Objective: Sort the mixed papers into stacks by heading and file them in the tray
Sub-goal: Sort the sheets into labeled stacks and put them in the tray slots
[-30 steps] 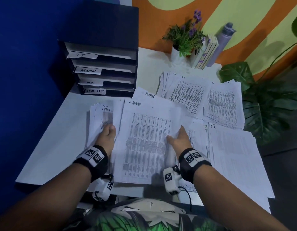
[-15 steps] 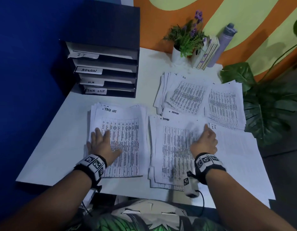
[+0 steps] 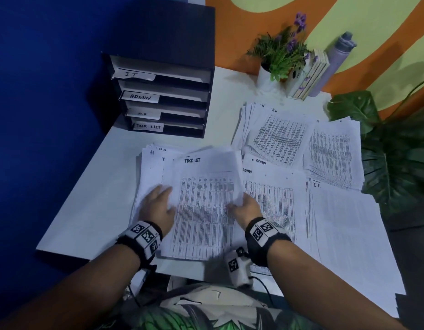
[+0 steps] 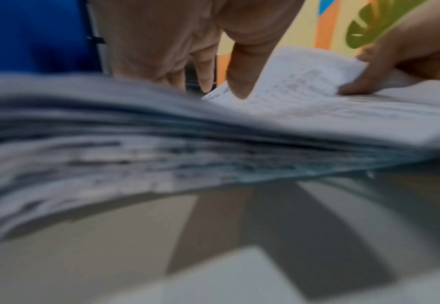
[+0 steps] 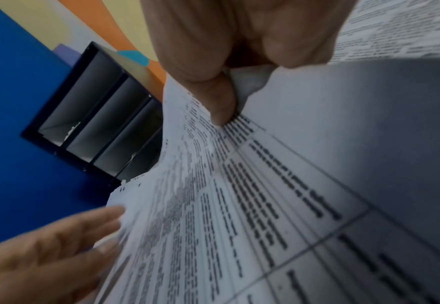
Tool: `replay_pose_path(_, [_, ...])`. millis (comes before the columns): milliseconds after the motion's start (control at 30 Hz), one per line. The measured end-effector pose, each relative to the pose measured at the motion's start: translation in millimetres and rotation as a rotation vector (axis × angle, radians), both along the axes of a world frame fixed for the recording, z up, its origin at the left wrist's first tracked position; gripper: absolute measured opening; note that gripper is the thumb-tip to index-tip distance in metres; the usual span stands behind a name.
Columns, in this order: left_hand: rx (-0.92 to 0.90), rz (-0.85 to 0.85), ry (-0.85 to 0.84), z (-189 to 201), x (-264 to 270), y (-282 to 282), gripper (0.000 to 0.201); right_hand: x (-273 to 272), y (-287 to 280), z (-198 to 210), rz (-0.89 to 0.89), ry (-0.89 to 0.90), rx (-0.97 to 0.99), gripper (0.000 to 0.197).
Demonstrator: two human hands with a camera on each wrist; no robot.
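On the mixed pile (image 3: 149, 177) at the table's left, the top sheet (image 3: 206, 210) is headed "TACK LIST". My left hand (image 3: 162, 198) presses flat on the pile's left part, fingers straight (image 4: 205, 67). The sheet's right edge curls up, pinched between the thumb and fingers of my right hand (image 3: 239, 206), as the right wrist view (image 5: 223, 96) shows. To the right lie an ADMIN stack (image 3: 275, 210) and an IT stack (image 3: 349, 234). The black tray (image 3: 165, 39) stands at the back left, with slots labelled IT, ADMIN, H.R and TACK LIST.
Two more paper stacks (image 3: 280, 136) (image 3: 332, 153) lie at the back right. A potted plant (image 3: 277, 53), books (image 3: 308, 72) and a bottle (image 3: 334, 60) stand against the wall. Large leaves (image 3: 396, 158) overhang the table's right edge. Bare tabletop (image 3: 94, 210) lies left of the pile.
My right hand has left the ADMIN stack, moved left and taken hold of the top sheet's right edge, lifting it. My left hand stays on the left pile.
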State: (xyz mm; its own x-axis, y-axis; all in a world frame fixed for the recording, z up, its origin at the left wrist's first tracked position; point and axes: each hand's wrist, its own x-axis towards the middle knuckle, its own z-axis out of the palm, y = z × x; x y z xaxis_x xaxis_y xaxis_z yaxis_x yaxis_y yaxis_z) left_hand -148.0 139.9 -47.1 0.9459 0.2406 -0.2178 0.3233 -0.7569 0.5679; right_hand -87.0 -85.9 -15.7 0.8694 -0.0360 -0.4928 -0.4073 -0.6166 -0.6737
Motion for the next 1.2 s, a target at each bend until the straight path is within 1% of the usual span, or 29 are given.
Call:
replay_pose_path(33, [0.016, 0.066, 0.024, 0, 2, 6, 0.062, 1, -3, -1, -0.053, -0.007, 0.038, 0.031])
replay_pose_path(100, [-0.026, 0.155, 0.082, 3, 7, 16, 0.066, 4, -10, -2, -0.151, 0.0, 0.118, 0.03])
replay_pose_path(167, [-0.168, 0.227, 0.101, 4, 12, 20, 0.067, 5, -14, -2, -0.215, 0.002, 0.163, 0.025])
replay_pose_path(233, [-0.338, 0.272, 0.093, 5, 15, 21, 0.062, 5, -17, -2, -0.221, 0.008, 0.159, 0.022])
replay_pose_path(267, [-0.358, 0.278, 0.094, 4, 15, 20, 0.06, 5, -18, -1, -0.212, 0.006, 0.162, 0.022])
replay_pose_path(300, [-0.312, 0.284, 0.102, 4, 15, 20, 0.058, 5, -18, -1, -0.2, 0.003, 0.168, 0.024])
replay_pose_path(333, [-0.218, 0.288, 0.115, 4, 15, 20, 0.058, 5, -17, 0, -0.174, -0.004, 0.151, 0.026])
replay_pose_path(400, [-0.048, 0.279, 0.168, 5, 13, 17, 0.063, 7, -17, -1, -0.131, -0.006, 0.088, 0.037])
replay_pose_path(433, [-0.011, 0.261, 0.195, 6, 12, 14, 0.065, 8, -17, -1, -0.12, 0.004, 0.061, 0.04])
replay_pose_path(500, [0.038, 0.192, 0.225, 5, 12, 11, 0.07, 9, -17, -3, -0.12, 0.01, 0.022, 0.04])
replay_pose_path(567, [0.04, 0.125, 0.209, 4, 14, 7, 0.073, 10, -18, -2, -0.125, 0.021, 0.061, 0.036])
replay_pose_path(600, [-0.001, 0.104, 0.186, 4, 14, 5, 0.073, 10, -19, 0, -0.127, 0.02, 0.099, 0.032])
replay_pose_path(667, [-0.17, 0.091, 0.15, 6, 15, 0, 0.07, 8, -18, 3, -0.136, 0.025, 0.161, 0.018])
replay_pose_path(700, [-0.257, 0.102, 0.144, 8, 15, -2, 0.068, 7, -17, 4, -0.137, 0.02, 0.171, 0.015])
replay_pose_path(733, [-0.318, 0.125, 0.142, 9, 15, -3, 0.065, 7, -16, 3, -0.129, -0.001, 0.157, 0.012])
replay_pose_path(800, [-0.378, 0.184, 0.129, 12, 15, -2, 0.059, 8, -16, 1, -0.129, -0.057, 0.122, 0.005])
replay_pose_path(900, [-0.483, 0.25, 0.098, 19, 16, 0, 0.053, 12, -19, 1, -0.202, -0.092, 0.204, 0.01])
replay_pose_path(967, [-0.561, 0.248, 0.073, 24, 17, 2, 0.048, 14, -21, 4, -0.244, -0.096, 0.283, 0.012])
replay_pose_path(1067, [-0.642, 0.238, 0.051, 28, 20, 4, 0.024, 18, -20, 11, -0.231, -0.098, 0.353, 0.022])
replay_pose_path(1133, [-0.655, 0.25, 0.019, 30, 22, 4, 0.024, 19, -19, 15, -0.184, -0.112, 0.342, 0.03])
replay_pose_path(1200, [-0.602, 0.268, -0.011, 33, 24, 4, 0.025, 19, -21, 16, -0.172, -0.132, 0.295, 0.034])
